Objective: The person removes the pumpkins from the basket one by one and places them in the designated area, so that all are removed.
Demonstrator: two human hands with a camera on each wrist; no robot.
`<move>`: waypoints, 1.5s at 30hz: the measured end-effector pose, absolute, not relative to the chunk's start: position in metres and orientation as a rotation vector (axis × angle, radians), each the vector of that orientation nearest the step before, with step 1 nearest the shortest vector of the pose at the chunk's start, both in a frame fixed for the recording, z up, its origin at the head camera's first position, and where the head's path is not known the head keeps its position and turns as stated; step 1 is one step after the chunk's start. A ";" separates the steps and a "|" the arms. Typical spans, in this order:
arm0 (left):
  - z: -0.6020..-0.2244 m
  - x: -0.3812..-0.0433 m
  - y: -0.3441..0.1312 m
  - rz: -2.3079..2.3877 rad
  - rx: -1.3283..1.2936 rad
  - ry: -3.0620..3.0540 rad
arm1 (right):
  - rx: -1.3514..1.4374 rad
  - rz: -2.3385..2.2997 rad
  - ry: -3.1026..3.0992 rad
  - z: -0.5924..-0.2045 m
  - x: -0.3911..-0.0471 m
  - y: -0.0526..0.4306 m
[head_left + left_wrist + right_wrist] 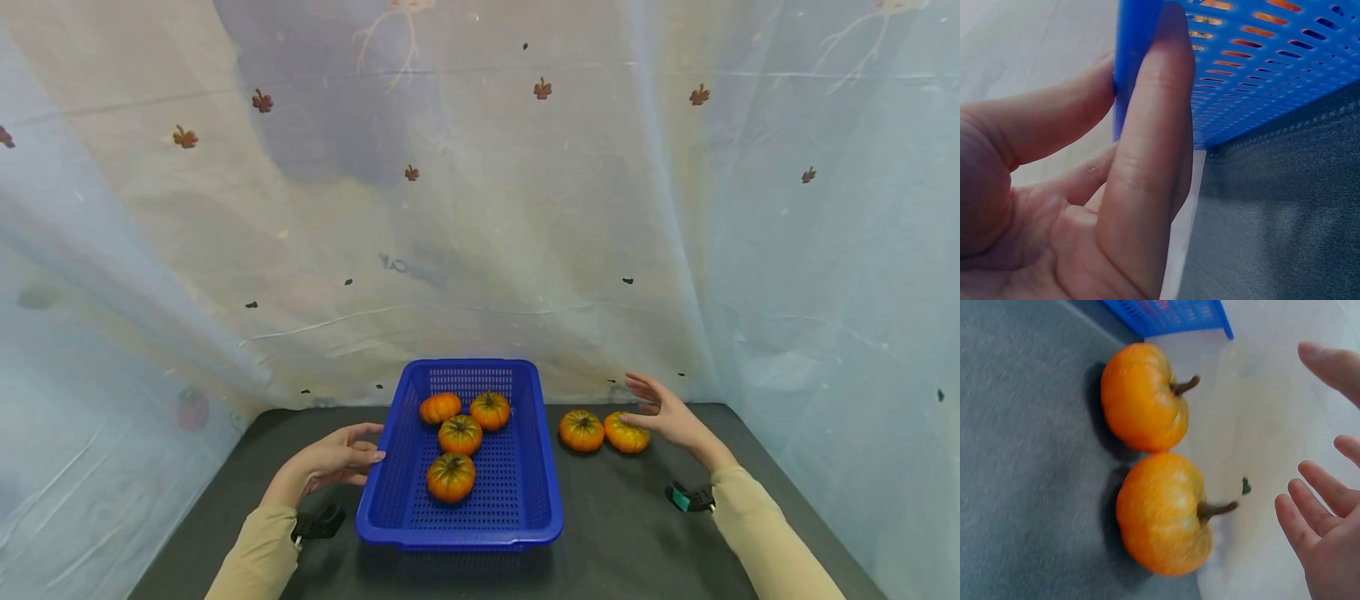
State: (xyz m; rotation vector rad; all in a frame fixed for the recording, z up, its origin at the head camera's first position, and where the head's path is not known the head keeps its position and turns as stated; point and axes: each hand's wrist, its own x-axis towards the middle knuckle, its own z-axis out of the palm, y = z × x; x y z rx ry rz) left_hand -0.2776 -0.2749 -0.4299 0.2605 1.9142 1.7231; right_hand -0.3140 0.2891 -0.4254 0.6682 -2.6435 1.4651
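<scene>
Faint lettering [412, 271] is showing on the patterned plastic sheet [480, 217] hanging behind, but it is looking too blurred for me to read. The left hand [333, 458] is pinching the blue basket [459, 537] by its left wall; the left wrist view is revealing thumb and fingers lying on opposite sides of it. Four orange pumpkins [461, 435] are sitting inside. To the basket's right, on the dark table [630, 533], a fifth pumpkin [581, 431] and a sixth pumpkin [628, 433] are touching each other. The right hand [671, 417] is gripping nothing, its fingers spreading loosely. From the head it is partly covering the sixth pumpkin; the right wrist view is showing a gap between them.
</scene>
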 end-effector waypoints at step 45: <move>-0.432 -0.278 -0.273 1.720 0.215 1.947 | 1.124 1.528 -2.569 -0.387 -0.318 0.173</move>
